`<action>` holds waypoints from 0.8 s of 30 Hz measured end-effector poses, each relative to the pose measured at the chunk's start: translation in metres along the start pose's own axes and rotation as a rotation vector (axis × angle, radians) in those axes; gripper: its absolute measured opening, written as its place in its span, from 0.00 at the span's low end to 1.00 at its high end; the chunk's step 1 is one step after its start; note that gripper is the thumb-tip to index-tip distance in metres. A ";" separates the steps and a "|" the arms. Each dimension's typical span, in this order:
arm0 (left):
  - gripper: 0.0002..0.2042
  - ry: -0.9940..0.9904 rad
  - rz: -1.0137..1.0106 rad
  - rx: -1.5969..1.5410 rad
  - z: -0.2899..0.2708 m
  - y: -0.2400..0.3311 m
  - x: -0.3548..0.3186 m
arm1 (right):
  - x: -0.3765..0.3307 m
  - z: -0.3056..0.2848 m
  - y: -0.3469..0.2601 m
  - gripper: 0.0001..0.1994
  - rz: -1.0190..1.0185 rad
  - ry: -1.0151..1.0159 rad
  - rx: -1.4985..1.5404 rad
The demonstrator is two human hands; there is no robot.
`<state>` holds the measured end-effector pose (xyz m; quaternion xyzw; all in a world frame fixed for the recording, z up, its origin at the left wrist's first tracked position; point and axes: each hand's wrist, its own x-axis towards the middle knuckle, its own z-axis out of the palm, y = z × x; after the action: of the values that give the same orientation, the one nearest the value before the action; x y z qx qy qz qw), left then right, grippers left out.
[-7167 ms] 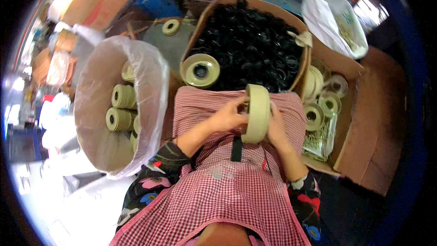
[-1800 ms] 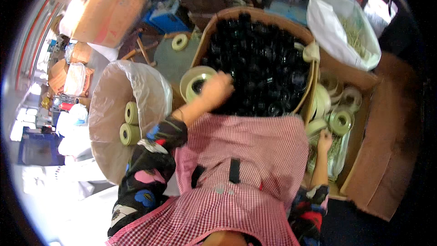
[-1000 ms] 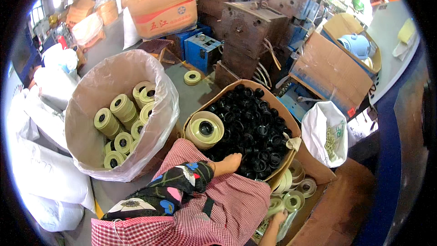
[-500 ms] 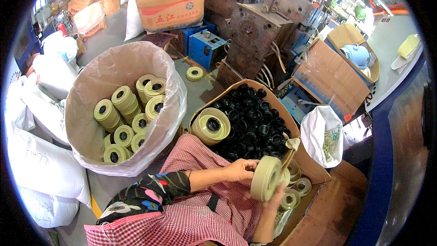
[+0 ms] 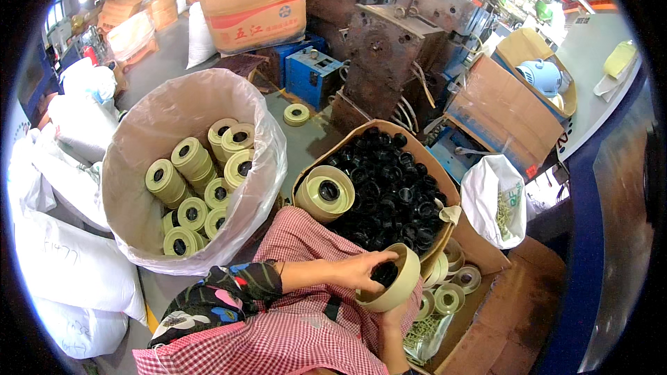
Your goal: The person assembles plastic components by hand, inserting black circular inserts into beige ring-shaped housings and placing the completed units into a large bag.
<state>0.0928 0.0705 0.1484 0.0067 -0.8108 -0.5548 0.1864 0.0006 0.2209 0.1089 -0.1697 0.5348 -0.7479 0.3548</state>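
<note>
Parts being fitted together, it seems.
A lined bin [image 5: 117,198] holds stacked cups [image 5: 193,160]; the left hand's [image 5: 356,270] fingers pinch a black cap [image 5: 384,275] inside a green cup [image 5: 408,279]; the right hand [image 5: 394,317] supports it underneath, fingers hidden, grip unclear. Seating the cap calls for steady pressure.

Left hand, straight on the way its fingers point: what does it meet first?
Likely the inner side of the pale green cup: the left hand reaches into its mouth. The black plastic cap sits just below the fingers; depth is unclear.
</note>
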 end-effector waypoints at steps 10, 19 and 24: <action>0.25 -0.182 -0.597 -0.949 0.016 -0.010 0.002 | 0.002 -0.003 -0.045 0.21 -0.864 -0.204 -0.986; 0.27 -0.045 -0.563 -0.927 0.032 -0.031 -0.005 | 0.006 0.004 -0.047 0.20 -0.834 -0.212 -0.927; 0.22 -0.163 -0.689 -1.144 0.022 -0.020 -0.006 | 0.012 -0.004 -0.065 0.20 -0.971 -0.428 -0.951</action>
<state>0.0876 0.0839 0.1216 0.1233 -0.3520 -0.9235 -0.0892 -0.0327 0.2270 0.1652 -0.6681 0.5858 -0.4575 -0.0336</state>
